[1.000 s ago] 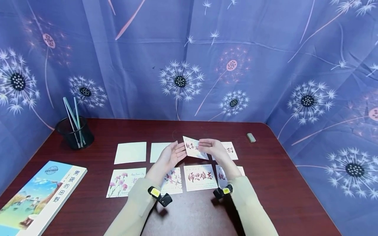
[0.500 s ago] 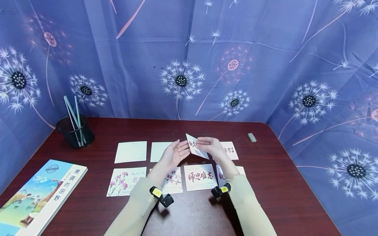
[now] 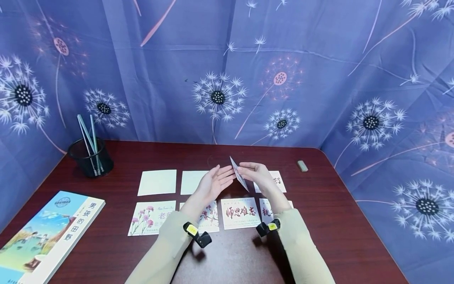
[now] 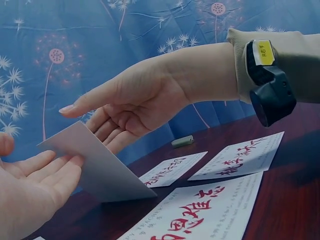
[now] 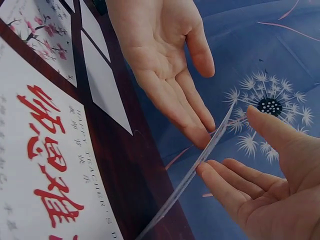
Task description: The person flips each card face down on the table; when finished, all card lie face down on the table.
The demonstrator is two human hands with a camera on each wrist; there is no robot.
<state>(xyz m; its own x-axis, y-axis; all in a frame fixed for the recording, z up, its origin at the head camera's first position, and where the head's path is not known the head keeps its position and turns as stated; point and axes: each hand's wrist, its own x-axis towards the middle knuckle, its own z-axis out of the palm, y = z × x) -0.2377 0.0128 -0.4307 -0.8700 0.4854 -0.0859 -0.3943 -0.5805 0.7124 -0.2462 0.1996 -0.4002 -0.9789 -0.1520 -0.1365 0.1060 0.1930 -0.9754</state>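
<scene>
A small greeting card (image 3: 238, 174) stands tilted on edge between my two hands, at the far row of cards. My left hand (image 3: 210, 186) is turned palm up, its extended fingers touching the card's blank side (image 4: 107, 167). On the printed side, my right hand (image 3: 261, 178) touches the card with its fingertips, and its thumb stands away from the card in the right wrist view. Below the hands lies a card with red lettering (image 3: 241, 213). A similar lettered card (image 3: 267, 209) is partly hidden under the right wrist, and a blossom card (image 3: 209, 217) partly under the left.
Two blank cards (image 3: 157, 182) lie in the far row, left of the hands. A carnation card (image 3: 150, 219) is in the near row. Another lettered card (image 3: 278, 181) lies behind the right hand. Around them are a pen holder (image 3: 90, 159), a book (image 3: 53, 236) and an eraser (image 3: 302, 165).
The card has tipped up from leaning, with its print showing, to nearly edge-on. The left hand has moved slightly right with it, while the right hand has stayed nearly in place.
</scene>
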